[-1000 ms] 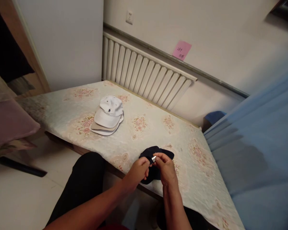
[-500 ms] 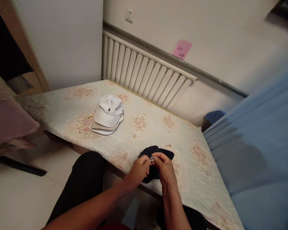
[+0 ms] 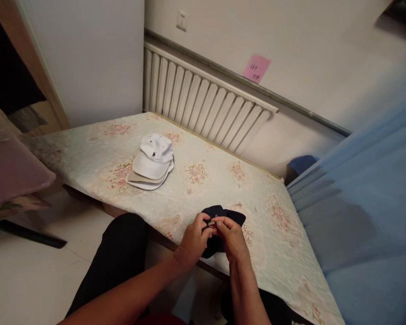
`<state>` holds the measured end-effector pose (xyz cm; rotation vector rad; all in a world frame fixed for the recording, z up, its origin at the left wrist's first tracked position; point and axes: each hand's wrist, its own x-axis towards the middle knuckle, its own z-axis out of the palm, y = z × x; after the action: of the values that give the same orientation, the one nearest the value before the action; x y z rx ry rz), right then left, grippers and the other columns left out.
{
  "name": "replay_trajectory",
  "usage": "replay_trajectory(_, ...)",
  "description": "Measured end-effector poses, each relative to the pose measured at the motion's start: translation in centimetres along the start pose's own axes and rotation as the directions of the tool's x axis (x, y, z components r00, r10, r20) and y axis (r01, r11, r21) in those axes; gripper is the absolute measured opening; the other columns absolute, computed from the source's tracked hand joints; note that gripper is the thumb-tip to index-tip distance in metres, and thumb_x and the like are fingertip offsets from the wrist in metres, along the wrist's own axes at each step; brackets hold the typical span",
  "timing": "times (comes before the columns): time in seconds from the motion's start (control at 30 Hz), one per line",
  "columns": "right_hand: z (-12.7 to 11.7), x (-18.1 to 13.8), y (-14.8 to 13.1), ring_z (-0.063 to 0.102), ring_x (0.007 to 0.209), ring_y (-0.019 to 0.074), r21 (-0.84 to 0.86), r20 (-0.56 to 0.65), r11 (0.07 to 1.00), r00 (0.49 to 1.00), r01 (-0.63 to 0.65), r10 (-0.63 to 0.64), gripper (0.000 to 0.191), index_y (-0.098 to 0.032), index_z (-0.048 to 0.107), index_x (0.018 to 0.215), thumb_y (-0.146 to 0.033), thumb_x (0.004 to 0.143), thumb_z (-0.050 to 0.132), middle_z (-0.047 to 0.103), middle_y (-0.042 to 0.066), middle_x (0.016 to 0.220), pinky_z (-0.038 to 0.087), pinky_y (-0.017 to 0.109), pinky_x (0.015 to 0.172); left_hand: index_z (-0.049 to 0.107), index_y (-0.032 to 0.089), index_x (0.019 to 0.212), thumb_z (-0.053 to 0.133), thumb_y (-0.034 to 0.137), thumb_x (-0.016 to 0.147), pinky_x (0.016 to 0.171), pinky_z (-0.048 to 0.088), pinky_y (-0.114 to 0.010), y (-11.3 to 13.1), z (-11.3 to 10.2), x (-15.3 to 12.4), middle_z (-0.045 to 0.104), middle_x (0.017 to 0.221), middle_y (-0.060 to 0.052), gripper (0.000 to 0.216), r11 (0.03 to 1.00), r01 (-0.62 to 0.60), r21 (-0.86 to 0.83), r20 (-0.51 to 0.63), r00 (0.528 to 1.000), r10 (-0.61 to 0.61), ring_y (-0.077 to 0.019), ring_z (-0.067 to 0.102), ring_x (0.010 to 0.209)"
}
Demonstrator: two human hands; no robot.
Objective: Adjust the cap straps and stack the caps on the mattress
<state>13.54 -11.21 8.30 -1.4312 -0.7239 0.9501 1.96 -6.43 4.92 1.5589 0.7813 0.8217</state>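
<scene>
A dark navy cap (image 3: 228,215) lies near the front edge of a flower-patterned tabletop (image 3: 203,189). My left hand (image 3: 193,240) and my right hand (image 3: 232,239) meet over the cap, fingers pinched together on its strap, where a small metal buckle barely shows between the fingertips. Both hands cover much of the cap's near side. Further back on the left sits a stack of light caps (image 3: 152,163), a white one with a small dark logo on top.
A white radiator (image 3: 203,104) runs along the wall behind the table, with a pink note (image 3: 256,68) above it. Blue fabric (image 3: 368,212) fills the right side. A pink cushion (image 3: 13,174) sits at the left. My dark-clothed knee (image 3: 122,253) is below the table edge.
The hands have closed in together over the cap's strap. The shiny buckle, plainly visible a second ago, is now almost hidden between the fingers. The cap has shifted slightly.
</scene>
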Motion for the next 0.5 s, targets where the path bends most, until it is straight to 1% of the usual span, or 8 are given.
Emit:
replay_trajectory(0.1, -0.19, -0.11, -0.25, 0.06, 0.062, 0.0141, -0.023, 0.029, 1.0, 1.0, -0.011, 0.012, 0.017, -0.017, 0.07, 0.076, -0.032, 0.067, 0.069, 0.069, 0.002, 0.071, 0.047, 0.029, 0.066, 0.049, 0.019, 0.094, 0.043, 0.018, 0.079, 0.046, 0.037, -0.02, 0.06, -0.1, 0.11, 0.056, 0.068, 0.005, 0.016, 1.0, 0.012, -0.027, 0.041, 0.999, -0.011, -0.0074, 0.048, 0.045)
replay_trajectory(0.17, -0.25, -0.18, -0.43, 0.06, 0.061, 0.0142, -0.031, 0.029, 0.999, 0.999, -0.018, 0.019, 0.015, -0.017, 0.07, 0.074, -0.03, 0.065, 0.07, 0.069, 0.002, 0.069, 0.047, 0.029, 0.065, 0.05, 0.019, 0.092, 0.045, 0.02, 0.079, 0.047, 0.037, -0.02, 0.15, -0.14, 0.14, 0.056, 0.068, 0.004, 0.013, 1.0, 0.014, -0.024, 0.054, 0.998, -0.013, -0.0079, 0.049, 0.046)
replay_trajectory(0.27, -0.21, -0.23, -0.6, 0.059, 0.06, 0.014, -0.062, -0.002, 0.998, 1.0, -0.006, 0.006, 0.012, -0.018, 0.068, 0.072, -0.027, 0.064, 0.07, 0.068, 0.001, 0.065, 0.044, 0.027, 0.062, 0.051, 0.019, 0.092, 0.052, 0.025, 0.079, 0.055, 0.04, -0.021, 0.27, -0.17, 0.18, 0.06, 0.075, 0.002, 0.014, 0.999, -0.04, 0.021, 0.054, 0.998, 0.039, -0.0102, 0.054, 0.059)
replay_trajectory(0.33, -0.14, -0.2, -0.56, 0.058, 0.06, 0.0132, -0.091, -0.02, 0.996, 1.0, 0.021, -0.023, 0.01, -0.019, 0.067, 0.072, -0.025, 0.063, 0.069, 0.066, -0.001, 0.064, 0.041, 0.025, 0.059, 0.052, 0.02, 0.091, 0.056, 0.028, 0.078, 0.063, 0.042, -0.022, 0.35, -0.15, 0.22, 0.061, 0.08, 0.001, 0.017, 0.993, -0.088, 0.083, 0.039, 0.996, 0.085, -0.0126, 0.057, 0.071)
replay_trajectory(0.37, -0.11, -0.16, -0.49, 0.056, 0.059, 0.0128, -0.106, -0.024, 0.994, 0.999, 0.041, -0.044, 0.01, -0.019, 0.066, 0.072, -0.024, 0.064, 0.068, 0.065, -0.002, 0.063, 0.04, 0.024, 0.058, 0.053, 0.019, 0.091, 0.057, 0.029, 0.077, 0.065, 0.041, -0.023, 0.4, -0.12, 0.25, 0.061, 0.08, 0.0, 0.017, 0.987, -0.1, 0.126, 0.029, 0.995, 0.097, -0.0134, 0.057, 0.074)
replay_trajectory(0.43, -0.08, -0.08, -0.34, 0.054, 0.059, 0.0118, -0.132, -0.028, 0.987, 0.995, 0.087, -0.092, 0.009, -0.02, 0.066, 0.074, -0.022, 0.065, 0.067, 0.063, -0.003, 0.063, 0.038, 0.024, 0.057, 0.053, 0.019, 0.088, 0.057, 0.029, 0.077, 0.064, 0.039, -0.023, 0.53, -0.02, 0.28, 0.059, 0.074, 0.001, 0.015, 0.97, -0.088, 0.227, 0.0, 0.996, 0.09, -0.0137, 0.056, 0.071)
replay_trajectory(0.5, -0.09, 0.0, -0.3, 0.052, 0.058, 0.0109, -0.146, -0.064, 0.981, 0.988, 0.13, -0.14, 0.009, -0.02, 0.066, 0.074, -0.022, 0.065, 0.066, 0.061, -0.004, 0.063, 0.037, 0.024, 0.056, 0.054, 0.02, 0.085, 0.054, 0.029, 0.079, 0.06, 0.036, -0.023, 0.65, 0.09, 0.29, 0.056, 0.068, 0.002, 0.011, 0.948, -0.06, 0.313, -0.024, 0.997, 0.071, -0.0129, 0.053, 0.064)
